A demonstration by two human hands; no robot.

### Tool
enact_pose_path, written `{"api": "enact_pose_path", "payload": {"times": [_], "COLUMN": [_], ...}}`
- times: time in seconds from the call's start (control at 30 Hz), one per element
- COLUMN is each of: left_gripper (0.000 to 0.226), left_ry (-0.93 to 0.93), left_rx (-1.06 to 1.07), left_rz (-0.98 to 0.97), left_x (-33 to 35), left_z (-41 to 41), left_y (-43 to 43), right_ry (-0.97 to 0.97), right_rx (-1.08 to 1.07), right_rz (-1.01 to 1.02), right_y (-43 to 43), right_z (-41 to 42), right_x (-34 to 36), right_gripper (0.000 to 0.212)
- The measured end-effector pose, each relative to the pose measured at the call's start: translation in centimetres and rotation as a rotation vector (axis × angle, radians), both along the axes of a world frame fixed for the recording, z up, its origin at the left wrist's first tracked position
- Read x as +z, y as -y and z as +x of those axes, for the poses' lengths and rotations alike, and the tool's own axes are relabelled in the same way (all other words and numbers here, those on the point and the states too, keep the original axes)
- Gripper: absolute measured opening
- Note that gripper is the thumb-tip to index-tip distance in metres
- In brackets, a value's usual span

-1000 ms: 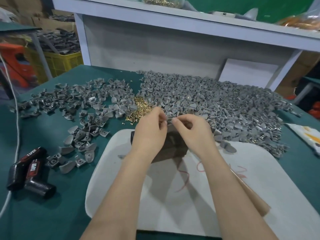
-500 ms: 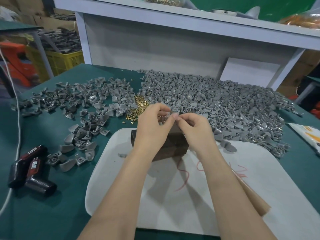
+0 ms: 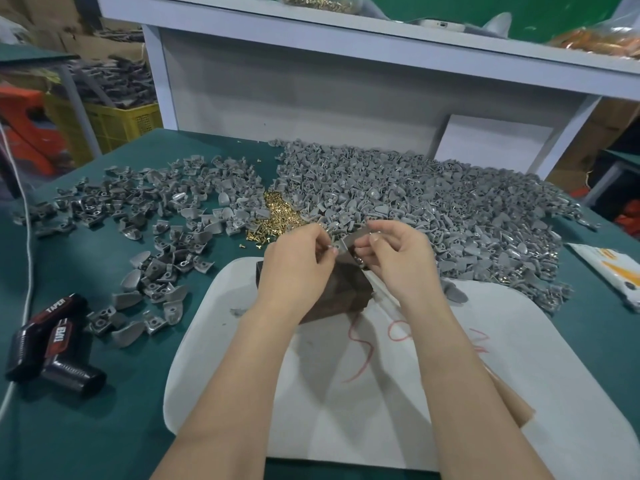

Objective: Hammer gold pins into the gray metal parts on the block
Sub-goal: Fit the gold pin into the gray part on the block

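Observation:
A dark brown block [image 3: 341, 294] stands on a white pad [image 3: 381, 386] in front of me, mostly hidden by my hands. My left hand [image 3: 298, 268] and my right hand [image 3: 398, 259] meet just above the block. Between their fingertips they pinch one gray metal part [image 3: 349, 241]. Whether a gold pin is in my fingers is too small to tell. A small heap of gold pins [image 3: 275, 220] lies just beyond my left hand. A large pile of gray parts [image 3: 433, 209] spreads behind and to the right.
Scattered gray parts [image 3: 156, 216] cover the green table [image 3: 86, 427] on the left. Black tools labelled TAPER [image 3: 52, 344] lie at the left edge beside a white cable [image 3: 24, 258]. A white packet [image 3: 613, 271] lies far right. A white shelf [image 3: 346, 39] rises behind.
Both hands stay together over the block, working the gray part between their fingertips. My right hand's fingers have opened out a little over the part.

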State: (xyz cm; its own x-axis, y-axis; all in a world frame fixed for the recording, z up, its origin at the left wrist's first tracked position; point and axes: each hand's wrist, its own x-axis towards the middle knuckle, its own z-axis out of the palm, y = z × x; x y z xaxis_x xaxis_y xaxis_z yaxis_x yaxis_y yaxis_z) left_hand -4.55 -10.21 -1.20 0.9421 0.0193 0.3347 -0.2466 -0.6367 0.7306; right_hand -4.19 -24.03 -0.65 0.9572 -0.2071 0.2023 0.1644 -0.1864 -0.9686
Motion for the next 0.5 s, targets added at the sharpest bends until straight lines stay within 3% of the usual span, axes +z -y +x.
{"api": "enact_pose_path", "payload": {"times": [0.17,0.33,0.5], "left_gripper": [0.007,0.005,0.002], "left_ry": [-0.042,-0.059,-0.064], "left_rx": [0.031,0.037,0.03], "left_rz": [0.242,0.245,0.246], "left_x": [-0.2,-0.2,-0.17], "left_z": [0.18,0.29,0.27], "left_y": [-0.09,-0.39,-0.32], "right_ry": [0.015,0.057,0.029], "right_rx": [-0.004,-0.064,0.016], "right_rz": [-0.063,-0.287,-0.223], "right_y": [-0.45,-0.15,-0.54], "right_z": [0.0,0.19,0.2], "right_x": [-0.13,-0.34,-0.28], "right_gripper": [0.02,0.023,0.028]}}
